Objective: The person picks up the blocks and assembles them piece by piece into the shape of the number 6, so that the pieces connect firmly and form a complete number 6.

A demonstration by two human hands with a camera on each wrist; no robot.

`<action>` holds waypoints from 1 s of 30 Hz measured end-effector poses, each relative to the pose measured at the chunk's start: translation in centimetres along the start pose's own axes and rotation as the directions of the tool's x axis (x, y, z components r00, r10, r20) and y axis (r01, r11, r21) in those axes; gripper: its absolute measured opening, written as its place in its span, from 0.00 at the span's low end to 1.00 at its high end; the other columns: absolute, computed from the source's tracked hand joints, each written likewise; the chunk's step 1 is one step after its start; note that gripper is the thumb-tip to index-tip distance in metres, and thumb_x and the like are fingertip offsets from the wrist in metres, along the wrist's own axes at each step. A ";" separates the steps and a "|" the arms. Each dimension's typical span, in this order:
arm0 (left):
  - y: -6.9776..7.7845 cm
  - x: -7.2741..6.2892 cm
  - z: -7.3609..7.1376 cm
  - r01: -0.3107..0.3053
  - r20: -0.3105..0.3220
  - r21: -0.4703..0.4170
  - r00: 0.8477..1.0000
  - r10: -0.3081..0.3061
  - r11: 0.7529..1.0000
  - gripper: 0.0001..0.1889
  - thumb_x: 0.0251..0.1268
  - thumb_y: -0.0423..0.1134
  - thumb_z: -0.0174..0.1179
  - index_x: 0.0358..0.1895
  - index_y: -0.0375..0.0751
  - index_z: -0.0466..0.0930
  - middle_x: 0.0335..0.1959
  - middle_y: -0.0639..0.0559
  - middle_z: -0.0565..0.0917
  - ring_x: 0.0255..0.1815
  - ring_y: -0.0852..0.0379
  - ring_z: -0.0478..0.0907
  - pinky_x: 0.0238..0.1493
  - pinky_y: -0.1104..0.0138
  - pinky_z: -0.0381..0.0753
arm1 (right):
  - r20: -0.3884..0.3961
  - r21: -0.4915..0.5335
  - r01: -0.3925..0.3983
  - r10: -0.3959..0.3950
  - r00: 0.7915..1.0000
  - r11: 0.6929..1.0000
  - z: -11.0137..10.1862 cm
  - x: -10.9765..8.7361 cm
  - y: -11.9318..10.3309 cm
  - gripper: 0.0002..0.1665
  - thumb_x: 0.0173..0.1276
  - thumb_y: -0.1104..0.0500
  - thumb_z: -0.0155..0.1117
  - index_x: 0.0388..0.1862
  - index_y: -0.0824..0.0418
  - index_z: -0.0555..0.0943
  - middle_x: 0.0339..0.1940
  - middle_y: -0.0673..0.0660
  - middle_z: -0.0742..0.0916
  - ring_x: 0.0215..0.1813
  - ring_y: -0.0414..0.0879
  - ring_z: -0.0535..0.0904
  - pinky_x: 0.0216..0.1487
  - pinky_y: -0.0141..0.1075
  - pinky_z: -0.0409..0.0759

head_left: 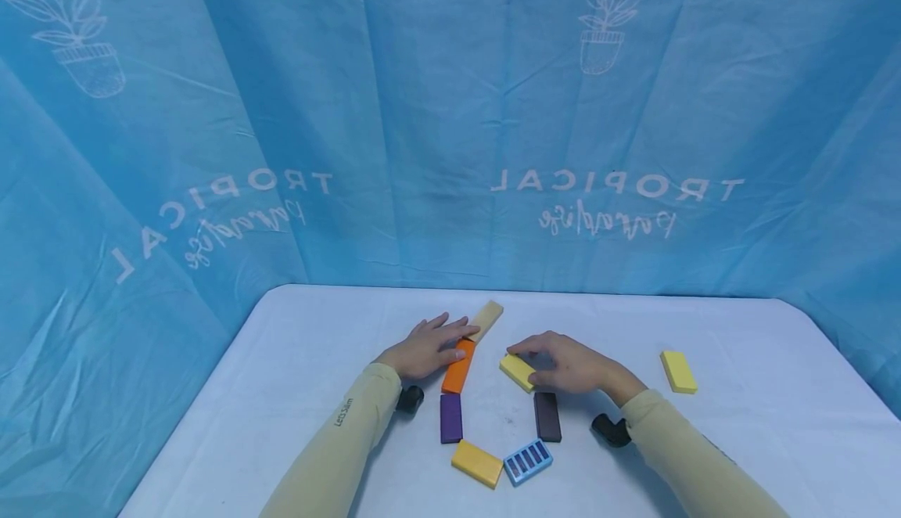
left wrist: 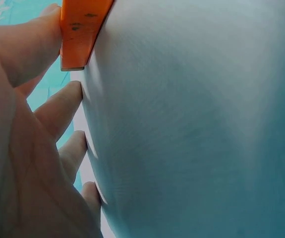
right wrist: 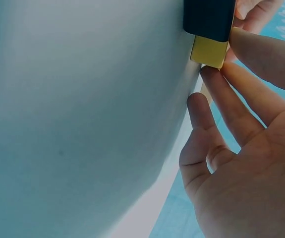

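My right hand (head_left: 570,363) pinches a yellow block (head_left: 518,372) between thumb and fingers, just beyond the upper end of a dark block (head_left: 547,417). My left hand (head_left: 426,350) reaches over an orange block (head_left: 457,369) with its fingers spread. Its thumb touches the orange block, and a fingertip lies by the joint with a pale wood-coloured block (head_left: 487,319). In the left wrist view, other fingertips (left wrist: 75,94) rest on the table beside the orange block's end. The right wrist view has the yellow block (right wrist: 209,51) at the fingertips, partly behind the dark block (right wrist: 209,19).
A purple block (head_left: 451,419), an orange-yellow block (head_left: 477,464) and a blue striped block (head_left: 528,462) continue the curved outline toward the front. Another yellow block (head_left: 679,372) lies apart on the right of the white table (head_left: 296,393). Blue curtains (head_left: 436,111) hang behind.
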State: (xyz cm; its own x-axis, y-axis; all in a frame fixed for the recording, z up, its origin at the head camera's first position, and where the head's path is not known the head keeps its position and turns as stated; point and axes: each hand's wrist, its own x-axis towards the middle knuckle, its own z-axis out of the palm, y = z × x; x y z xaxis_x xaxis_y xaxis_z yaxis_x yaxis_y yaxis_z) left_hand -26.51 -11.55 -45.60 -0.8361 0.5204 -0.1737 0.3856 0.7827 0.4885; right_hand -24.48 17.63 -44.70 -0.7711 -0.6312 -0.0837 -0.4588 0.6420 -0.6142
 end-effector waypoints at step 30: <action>0.1 -0.1 -0.1 -0.017 0.001 0.015 1.000 0.017 1.000 0.26 0.79 0.49 0.51 0.77 0.59 0.64 0.80 0.52 0.58 0.82 0.41 0.45 0.78 0.44 0.39 | 0.021 0.028 0.019 -0.020 1.000 0.999 0.0 -0.5 0.3 0.26 0.71 0.63 0.63 0.67 0.53 0.80 0.62 0.54 0.82 0.63 0.53 0.75 0.65 0.57 0.72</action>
State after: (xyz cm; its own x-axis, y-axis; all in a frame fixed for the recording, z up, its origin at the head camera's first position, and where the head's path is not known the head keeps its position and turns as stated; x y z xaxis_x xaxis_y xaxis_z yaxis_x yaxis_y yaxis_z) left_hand -26.40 -11.55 -45.41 -0.8293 0.5336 -0.1661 0.4054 0.7789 0.4784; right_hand -24.27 18.14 -44.81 -0.7523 -0.6529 -0.0880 -0.4613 0.6173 -0.6373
